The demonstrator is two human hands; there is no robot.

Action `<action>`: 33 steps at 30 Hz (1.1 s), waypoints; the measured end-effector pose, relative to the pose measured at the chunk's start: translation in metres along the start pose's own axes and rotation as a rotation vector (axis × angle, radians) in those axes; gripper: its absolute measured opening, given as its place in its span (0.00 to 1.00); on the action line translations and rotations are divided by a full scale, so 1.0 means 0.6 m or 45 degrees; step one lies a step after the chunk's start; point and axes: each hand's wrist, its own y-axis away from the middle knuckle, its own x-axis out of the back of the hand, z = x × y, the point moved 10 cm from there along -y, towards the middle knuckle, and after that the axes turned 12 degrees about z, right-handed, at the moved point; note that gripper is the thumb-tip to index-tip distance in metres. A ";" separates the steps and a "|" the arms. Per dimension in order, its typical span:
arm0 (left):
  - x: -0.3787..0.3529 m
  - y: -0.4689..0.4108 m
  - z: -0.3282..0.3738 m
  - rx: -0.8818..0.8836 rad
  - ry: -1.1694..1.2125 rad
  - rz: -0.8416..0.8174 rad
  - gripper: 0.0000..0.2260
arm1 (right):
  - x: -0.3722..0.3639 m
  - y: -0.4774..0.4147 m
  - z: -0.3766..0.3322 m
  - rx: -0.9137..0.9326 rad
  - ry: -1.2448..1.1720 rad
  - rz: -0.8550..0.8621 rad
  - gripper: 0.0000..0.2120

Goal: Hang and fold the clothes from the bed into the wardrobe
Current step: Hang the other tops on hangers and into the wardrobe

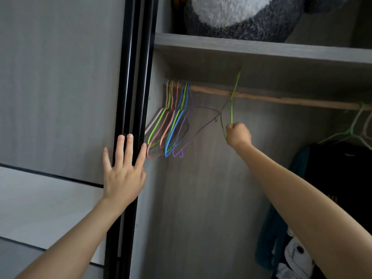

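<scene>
The green wire hanger (231, 109) sits just right of the view's middle, inside the open wardrobe (201, 198). It is tilted. Its thin neck crosses in front of the wooden rail (261, 97) and its tip reaches toward 1 o'clock, close under the shelf (261, 49). The wire is blurred, so I cannot tell whether it touches the rail.

The right hand (238, 135) is directly below it at 6 o'clock, fingers curled into a fist around the hanger's lower wire, arm stretched up from 5 o'clock.

The left hand (124, 170) is well apart from the hanger, at about 8 o'clock from it. Its fingers are straight and spread, palm flat against the black edge of the sliding door (132, 77), holding nothing.

Between the hands, a dark wire hanger (203, 121) slants at 9 o'clock from the green one. Its shoulder tip comes just beside the green wire, and contact is unclear. Further toward 9 o'clock a bunch of coloured hangers (171, 127), pink, lime, blue and purple, hangs packed at the rail's left end.

At 3 o'clock a pale green hanger (354, 129) carries a black garment (338, 178). A teal garment (267, 238) and some white cloth (298, 256) lie lower, toward 5 o'clock.

At 12 o'clock, on the shelf, rests a grey and white plush toy (241, 17).
</scene>
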 end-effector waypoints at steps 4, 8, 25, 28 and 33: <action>0.000 -0.001 0.001 0.043 0.032 0.004 0.25 | 0.015 0.003 0.034 -0.056 0.065 0.019 0.18; 0.000 0.001 0.001 0.064 0.055 0.015 0.25 | 0.025 0.009 0.085 -0.173 0.139 0.031 0.19; -0.038 0.036 0.258 0.043 0.495 -0.215 0.39 | 0.250 -0.042 0.163 0.127 0.353 0.182 0.15; -0.045 0.031 0.333 0.118 0.601 -0.324 0.38 | 0.280 -0.057 0.134 0.173 0.380 0.177 0.13; -0.025 0.030 0.433 0.273 0.755 -0.505 0.39 | 0.305 0.001 0.150 0.318 0.420 -0.001 0.11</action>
